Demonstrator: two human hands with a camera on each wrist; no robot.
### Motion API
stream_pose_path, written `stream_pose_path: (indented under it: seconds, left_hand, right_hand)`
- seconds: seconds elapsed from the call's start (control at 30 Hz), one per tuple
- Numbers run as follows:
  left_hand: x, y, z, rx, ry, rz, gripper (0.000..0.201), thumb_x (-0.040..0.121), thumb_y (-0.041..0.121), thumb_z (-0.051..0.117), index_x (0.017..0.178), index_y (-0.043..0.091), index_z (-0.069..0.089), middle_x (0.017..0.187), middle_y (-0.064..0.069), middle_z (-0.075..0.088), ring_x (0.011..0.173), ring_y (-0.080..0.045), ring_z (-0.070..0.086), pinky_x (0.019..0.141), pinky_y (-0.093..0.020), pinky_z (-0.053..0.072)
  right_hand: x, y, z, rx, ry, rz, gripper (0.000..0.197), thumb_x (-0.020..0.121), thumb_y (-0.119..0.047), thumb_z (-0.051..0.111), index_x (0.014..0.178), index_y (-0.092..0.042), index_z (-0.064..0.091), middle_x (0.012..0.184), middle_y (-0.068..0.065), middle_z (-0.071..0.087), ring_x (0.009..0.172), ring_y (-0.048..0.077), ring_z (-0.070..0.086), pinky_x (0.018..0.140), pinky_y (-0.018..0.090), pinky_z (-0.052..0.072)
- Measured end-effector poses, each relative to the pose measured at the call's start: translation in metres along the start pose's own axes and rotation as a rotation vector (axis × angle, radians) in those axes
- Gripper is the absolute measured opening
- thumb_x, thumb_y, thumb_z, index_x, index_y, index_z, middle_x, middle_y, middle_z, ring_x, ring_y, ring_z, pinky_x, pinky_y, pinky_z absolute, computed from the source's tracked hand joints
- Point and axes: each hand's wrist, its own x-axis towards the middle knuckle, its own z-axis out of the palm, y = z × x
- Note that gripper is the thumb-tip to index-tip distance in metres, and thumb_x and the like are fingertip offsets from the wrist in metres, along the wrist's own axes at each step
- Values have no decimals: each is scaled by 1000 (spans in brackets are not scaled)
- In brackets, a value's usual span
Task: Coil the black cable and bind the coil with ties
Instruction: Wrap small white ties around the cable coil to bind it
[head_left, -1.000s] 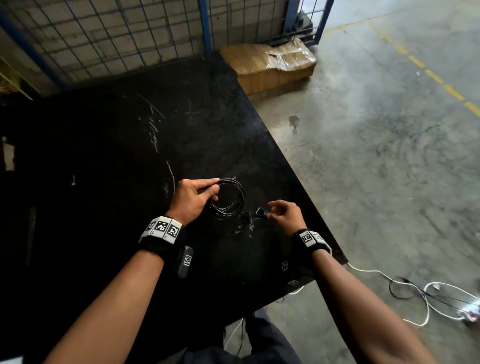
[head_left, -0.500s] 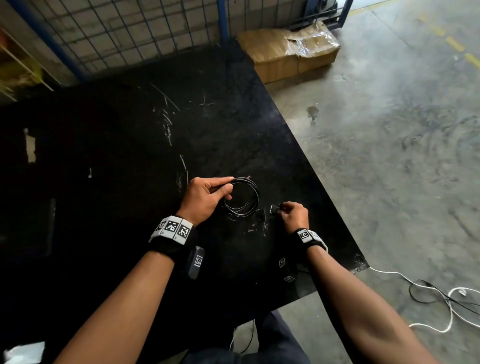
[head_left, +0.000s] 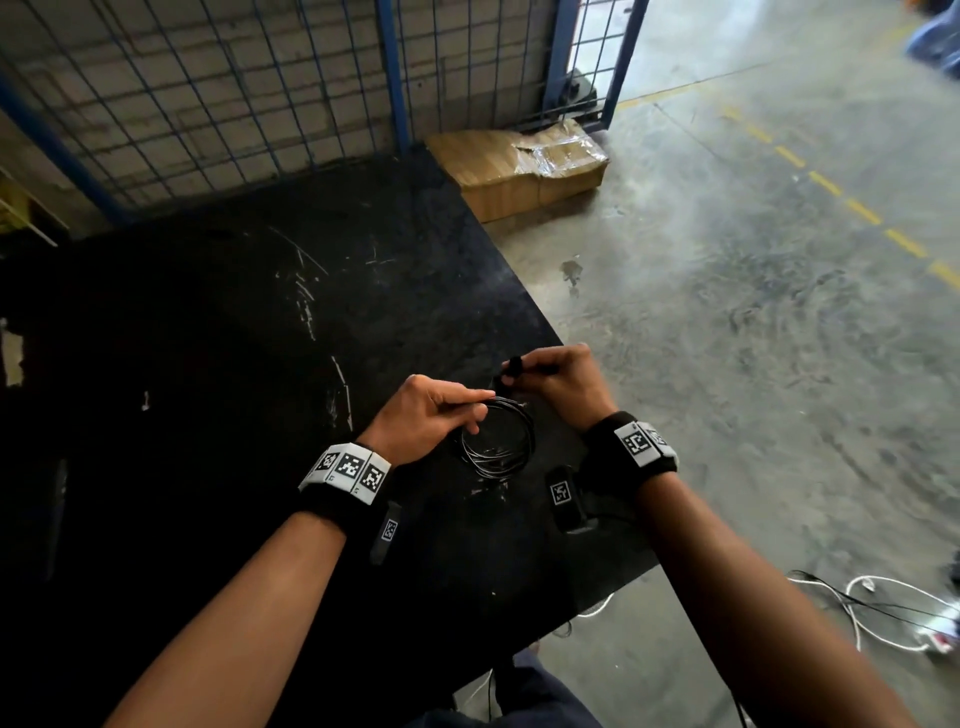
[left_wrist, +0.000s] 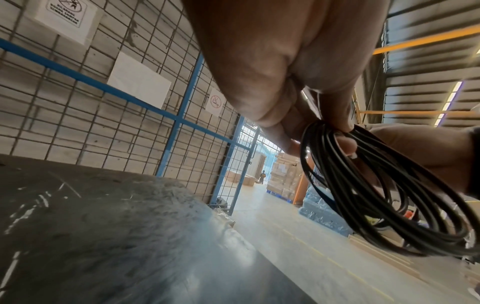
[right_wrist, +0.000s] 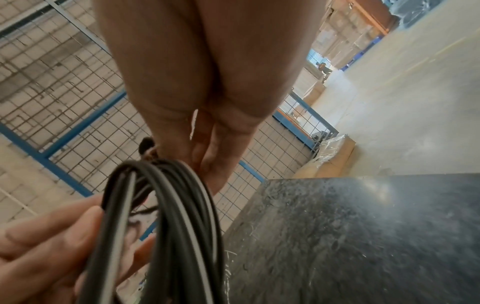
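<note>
A black cable wound into a coil of several loops hangs from my left hand just above the black table. The left thumb and fingers pinch the coil's top; in the left wrist view the coil droops below the fingers. My right hand is just beyond the coil, fingers curled, pinching a small black piece at the coil's top. Whether that piece is a tie or the cable's end, I cannot tell. In the right wrist view the coil fills the foreground and the black piece shows beside the fingers.
The table's right edge runs close beside my right hand, with concrete floor beyond. A wrapped cardboard box lies on the floor by a blue wire-mesh fence. White and black cords lie on the floor at right.
My right hand has risen from the table and moved up beside the coil's top, carrying the small black piece. The left hand keeps its pinch on the coil, now hanging downward.
</note>
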Motion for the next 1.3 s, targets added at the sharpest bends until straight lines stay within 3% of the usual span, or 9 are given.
stream_pose_path:
  seconds: [0.17, 0.27, 0.4, 0.53, 0.7, 0.87, 1.0, 1.13, 1.3]
  left_hand:
    - [0, 11, -1, -27, 14, 54, 25, 89, 4, 73, 114, 5, 76, 79, -11, 78, 73, -14, 73, 82, -29, 59]
    - [-2, 13, -3, -63, 12, 25, 26, 89, 5, 74, 115, 8, 76, 82, -15, 78, 71, -15, 74, 82, -32, 60]
    - [-3, 19, -1, -135, -20, -3, 27, 89, -1, 72, 115, 5, 73, 88, -20, 76, 69, -21, 73, 79, -30, 60]
    - [-5, 29, -3, -152, -77, -8, 21, 89, -1, 72, 109, 1, 65, 90, -16, 76, 75, -33, 73, 81, -38, 62]
    - [-4, 32, -3, -119, -81, 35, 10, 89, 2, 72, 99, 1, 70, 81, -20, 75, 72, -27, 72, 80, -42, 61]
    - [-3, 37, 0, -89, -80, 66, 5, 90, 7, 73, 95, 5, 74, 73, -12, 74, 68, -27, 72, 80, -42, 61]
    - [-4, 37, 4, -113, -39, 59, 8, 90, 4, 72, 97, 0, 73, 75, -3, 73, 65, -20, 70, 75, -30, 57]
    - [-4, 40, 5, -146, -8, 54, 13, 91, 2, 70, 103, 0, 74, 78, -2, 72, 65, -19, 68, 76, -27, 56]
    - [-3, 41, 3, -152, -8, 51, 9, 90, 1, 71, 99, 2, 74, 78, -11, 73, 63, -20, 69, 72, -29, 56]
  right_hand:
    - [-12, -12, -12, -77, -133, -7, 25, 81, 8, 79, 93, -14, 83, 89, -1, 82, 89, 13, 78, 89, 30, 62]
    - [-19, -15, -19, -102, -176, -37, 31, 82, 11, 76, 98, -15, 82, 95, 3, 82, 94, 19, 79, 89, 33, 62]
    - [-27, -21, -23, -43, -205, -11, 30, 85, 13, 72, 109, -4, 78, 90, -7, 82, 88, 7, 77, 83, 21, 59]
    - [-35, -28, -25, 101, -191, 80, 37, 91, 11, 68, 123, -7, 70, 89, 1, 80, 83, 10, 75, 79, 23, 60]
    - [-39, -36, -26, 103, -207, 150, 21, 99, -3, 57, 107, -4, 77, 113, 28, 74, 101, 29, 69, 100, 48, 54]
    - [-49, -47, -30, 222, -283, 198, 31, 86, -5, 53, 95, -8, 82, 101, 16, 79, 93, 23, 73, 89, 32, 60]
    - [-53, -48, -31, 148, -294, 149, 37, 89, 16, 58, 111, -8, 77, 100, 7, 81, 90, 13, 76, 80, 21, 60]
    - [-59, -44, -27, 172, -256, 80, 57, 76, 25, 72, 127, 0, 68, 121, 22, 74, 106, 25, 72, 90, 27, 61]
    - [-65, -35, -17, 88, -195, -27, 63, 70, 27, 74, 121, -10, 73, 114, 10, 79, 100, 15, 75, 86, 26, 59]
